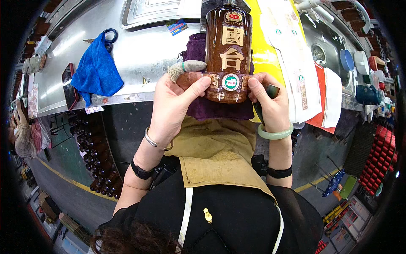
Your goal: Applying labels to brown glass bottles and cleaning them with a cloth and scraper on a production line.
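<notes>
A brown glazed bottle with pale raised characters lies on a dark purple cloth, its base toward me. Around its lower part runs a brown label band with a round white and green sticker. My left hand grips the bottle's left side, thumb on the band; a knitted cover sits on one fingertip. From the right, my right hand grips it the same way, thumb beside the sticker. Something dark and greenish shows at its fingers; I cannot make out what. Fingers under the bottle are hidden.
Left on the metal table are a blue cloth, scissors and a phone. White label sheets cover a yellow sheet on the right, near a sink. A metal tray lies at the back.
</notes>
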The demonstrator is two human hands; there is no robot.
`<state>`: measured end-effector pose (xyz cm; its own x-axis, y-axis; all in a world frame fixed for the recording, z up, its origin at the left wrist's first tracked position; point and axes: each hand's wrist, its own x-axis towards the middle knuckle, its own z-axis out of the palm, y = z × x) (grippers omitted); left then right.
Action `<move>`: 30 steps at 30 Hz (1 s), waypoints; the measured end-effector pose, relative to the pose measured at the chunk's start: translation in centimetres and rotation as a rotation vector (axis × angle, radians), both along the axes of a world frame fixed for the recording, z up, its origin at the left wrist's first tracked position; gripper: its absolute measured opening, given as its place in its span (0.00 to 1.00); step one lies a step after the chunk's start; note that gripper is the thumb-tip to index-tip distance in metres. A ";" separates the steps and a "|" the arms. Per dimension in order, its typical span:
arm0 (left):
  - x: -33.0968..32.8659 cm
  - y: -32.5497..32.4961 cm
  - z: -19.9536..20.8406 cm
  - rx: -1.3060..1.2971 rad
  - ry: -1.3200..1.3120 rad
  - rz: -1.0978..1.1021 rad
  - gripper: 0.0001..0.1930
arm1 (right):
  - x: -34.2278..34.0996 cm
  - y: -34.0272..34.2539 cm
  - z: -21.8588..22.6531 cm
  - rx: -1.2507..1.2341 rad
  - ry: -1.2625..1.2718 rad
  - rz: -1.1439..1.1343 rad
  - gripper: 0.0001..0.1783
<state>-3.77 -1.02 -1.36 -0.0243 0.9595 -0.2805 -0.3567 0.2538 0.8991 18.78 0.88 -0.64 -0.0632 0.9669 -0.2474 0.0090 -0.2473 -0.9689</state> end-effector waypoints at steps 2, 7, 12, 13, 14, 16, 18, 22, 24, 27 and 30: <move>0.1 0.1 0.1 0.006 -0.002 0.005 0.19 | 0.0 0.0 -0.1 0.011 0.002 -0.001 0.09; 0.1 0.1 -0.1 0.028 -0.014 0.000 0.17 | 0.1 0.1 -0.2 0.001 0.025 0.011 0.09; 0.2 0.1 0.1 0.014 -0.010 0.004 0.17 | 0.1 0.1 -0.2 0.000 0.003 0.010 0.10; 0.3 0.1 0.2 0.014 -0.027 0.011 0.17 | 0.1 0.1 -0.2 0.001 0.007 0.008 0.10; 0.2 0.1 0.1 0.013 -0.015 0.010 0.17 | 0.1 0.1 -0.2 0.003 0.006 0.009 0.10; 0.2 0.1 0.1 0.011 0.007 0.008 0.18 | 0.1 0.1 -0.3 0.007 0.003 0.009 0.10; 0.2 0.0 0.0 0.005 -0.017 0.010 0.18 | 0.2 0.1 -0.3 0.004 0.016 0.014 0.10; 0.2 0.0 -0.1 0.017 -0.024 0.008 0.18 | 0.1 0.0 0.0 0.005 -0.007 0.019 0.11; 0.2 0.0 -0.1 0.026 -0.012 -0.007 0.17 | 0.1 0.0 0.0 0.002 0.006 0.016 0.11; 0.1 0.0 -0.2 0.025 -0.004 -0.015 0.16 | 0.0 0.1 0.1 0.009 -0.011 0.016 0.11; 0.1 0.1 -0.2 0.012 -0.020 -0.002 0.18 | 0.1 0.0 -0.1 -0.001 0.017 0.018 0.11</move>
